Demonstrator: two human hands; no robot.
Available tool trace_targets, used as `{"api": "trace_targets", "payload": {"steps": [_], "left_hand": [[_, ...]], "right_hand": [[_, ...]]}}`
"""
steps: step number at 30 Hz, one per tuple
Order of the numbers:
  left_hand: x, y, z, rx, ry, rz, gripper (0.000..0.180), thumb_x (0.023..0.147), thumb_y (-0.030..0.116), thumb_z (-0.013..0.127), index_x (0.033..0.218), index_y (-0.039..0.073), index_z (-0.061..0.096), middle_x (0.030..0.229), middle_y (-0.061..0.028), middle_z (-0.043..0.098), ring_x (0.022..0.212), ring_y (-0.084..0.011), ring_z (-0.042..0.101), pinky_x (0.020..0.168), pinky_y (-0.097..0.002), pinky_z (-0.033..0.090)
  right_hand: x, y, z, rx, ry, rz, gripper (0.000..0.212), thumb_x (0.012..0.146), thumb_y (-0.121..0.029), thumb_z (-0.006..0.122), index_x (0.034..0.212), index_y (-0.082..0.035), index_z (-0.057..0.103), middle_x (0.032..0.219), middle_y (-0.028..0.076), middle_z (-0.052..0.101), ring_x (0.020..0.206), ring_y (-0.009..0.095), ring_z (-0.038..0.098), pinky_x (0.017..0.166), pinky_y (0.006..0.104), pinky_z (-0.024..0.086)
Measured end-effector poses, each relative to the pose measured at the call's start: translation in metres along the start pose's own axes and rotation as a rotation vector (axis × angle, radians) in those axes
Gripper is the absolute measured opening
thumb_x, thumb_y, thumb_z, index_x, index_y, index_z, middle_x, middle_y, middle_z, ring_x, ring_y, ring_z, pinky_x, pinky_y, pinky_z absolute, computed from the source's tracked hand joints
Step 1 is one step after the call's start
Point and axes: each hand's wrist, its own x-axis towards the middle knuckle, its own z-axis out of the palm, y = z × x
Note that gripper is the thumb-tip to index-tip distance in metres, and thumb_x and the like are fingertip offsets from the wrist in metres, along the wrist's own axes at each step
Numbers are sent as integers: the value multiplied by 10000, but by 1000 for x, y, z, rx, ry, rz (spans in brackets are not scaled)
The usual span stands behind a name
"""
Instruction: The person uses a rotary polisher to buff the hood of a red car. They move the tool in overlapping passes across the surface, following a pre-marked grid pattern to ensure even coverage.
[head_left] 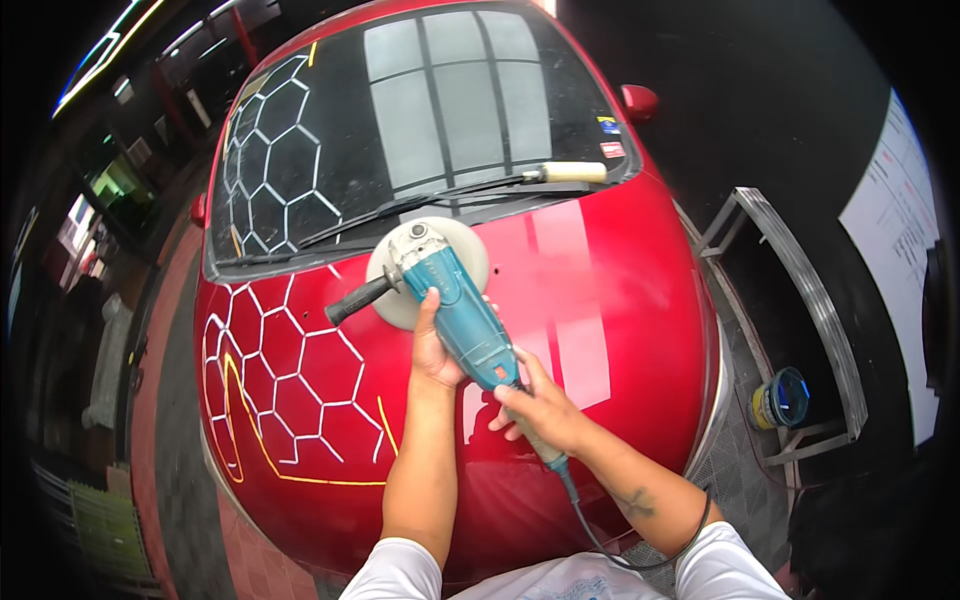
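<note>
A teal car polisher (pixel 465 325) with a silver head is held in both my hands above the red bonnet (pixel 650 270). My left hand (pixel 436 352) grips the underside and left of its body, thumb along the casing. My right hand (pixel 545 405) wraps the rear handle, thumb near the back of the body. Its round white pad (pixel 474 240) is over the bonnet close to the windscreen; whether it touches the paint is hidden. The black side handle (pixel 358 300) sticks out leftward, held by neither hand. A dark cord (pixel 582 520) loops from the tool's end past my right forearm.
Reflected hexagon light lines shine on the bonnet's left side. A pale bottle (pixel 573 172) lies by the wiper (pixel 430 198) at the windscreen's foot. On the right stand a metal frame (pixel 790 270) and a bucket (pixel 785 397). A red wing mirror (pixel 639 101) juts out.
</note>
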Motion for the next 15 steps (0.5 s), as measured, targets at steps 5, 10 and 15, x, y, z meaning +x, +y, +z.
{"api": "trace_targets", "payload": {"steps": [5,10,15], "left_hand": [[49,-76,48,38,-6,-158,814,984,656,738,1399,-34,615,1216,-236,741,1127,-395,750,1027,-580,632],[106,-149,84,45,-47,-304,681,991,592,776,1352,26,658,1172,-195,764,1067,-348,769,992,-543,643],[146,-184,124,35,-91,-349,624,964,563,833,1319,84,647,1143,-121,747,1014,-285,756,919,-514,656]], "right_hand": [[-35,-18,-69,48,116,54,795,1117,-415,564,1754,-222,128,1060,163,709,614,178,659,503,325,543],[-71,-18,-125,195,305,60,637,1116,-443,529,1665,-246,271,974,116,698,559,171,619,478,325,534],[-90,-57,-166,140,433,112,405,1134,-469,484,1438,-201,469,874,63,663,557,164,620,473,322,530]]}}
